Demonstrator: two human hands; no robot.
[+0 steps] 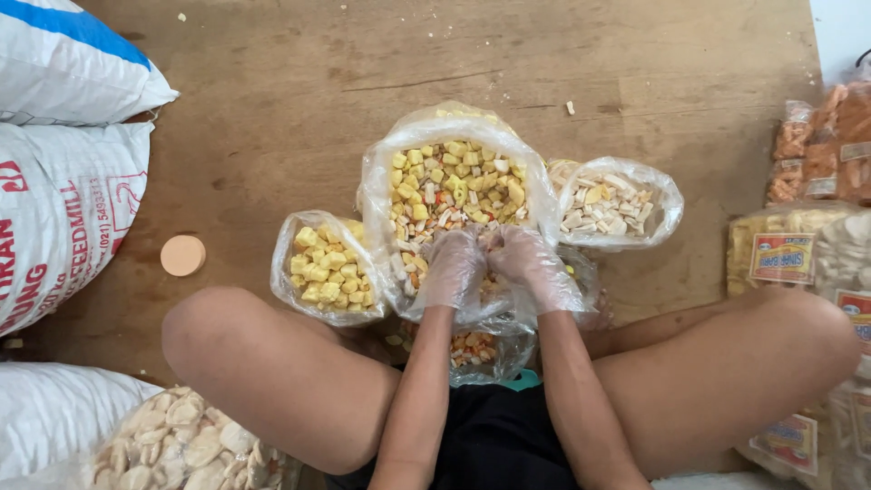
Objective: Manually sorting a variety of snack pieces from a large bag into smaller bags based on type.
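Nearest, at 7 o'clock: we see a clear bag of pale round crackers [181, 445] beside our left knee, with a white sack [45, 413] just behind it.
Nearest, at 6 o'clock: a small bag of mixed orange and white pieces [472, 349] lies between our forearms.
Left hand: our left hand [452, 268], in a thin clear glove, is curled on the near rim of the big open bag of mixed yellow and white chips [454, 186].
Right hand: our right hand [531, 263], gloved the same way, grips that same rim; the two hands touch at the knuckles.
Big bag: it stands dead centre on the wooden floor [272, 91], just ahead of our crossed legs, mouth wide open.
At 9 o'clock of it: a smaller bag of yellow cubes [328, 268], touching it.
At 3 o'clock of it: a bag of pale sticks [612, 207], just beside it.
Further, at 9 o'clock: a round tan lid [182, 255] and printed feed sacks [54, 209].
Far right, at 3 o'clock: sealed snack packets [817, 150] in a stack.
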